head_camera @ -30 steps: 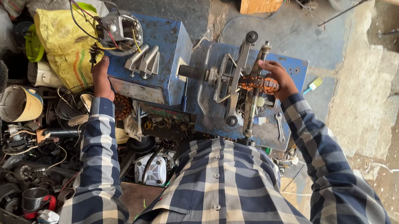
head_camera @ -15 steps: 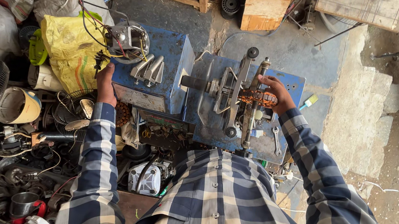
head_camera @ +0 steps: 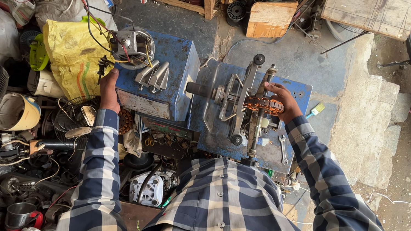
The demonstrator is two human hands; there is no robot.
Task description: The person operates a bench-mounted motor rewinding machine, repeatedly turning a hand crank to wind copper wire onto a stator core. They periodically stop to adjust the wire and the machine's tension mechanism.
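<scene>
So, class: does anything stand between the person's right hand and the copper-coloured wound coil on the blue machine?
Nothing visible does. The right hand already rests on the copper-coloured wound coil mounted in the metal frame of the blue winding machine. The left hand is apart, at the blue metal box.

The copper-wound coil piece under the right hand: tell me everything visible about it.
The coil piece is a row of orange-brown copper windings, mounted crosswise on the metal frame of the blue winding machine. It lies roughly level, between two upright grey bars of that frame, with a dark shaft leading off to its left. The right hand rests over its right end, fingers curled on the windings. How the windings are fixed underneath is hidden.
</scene>
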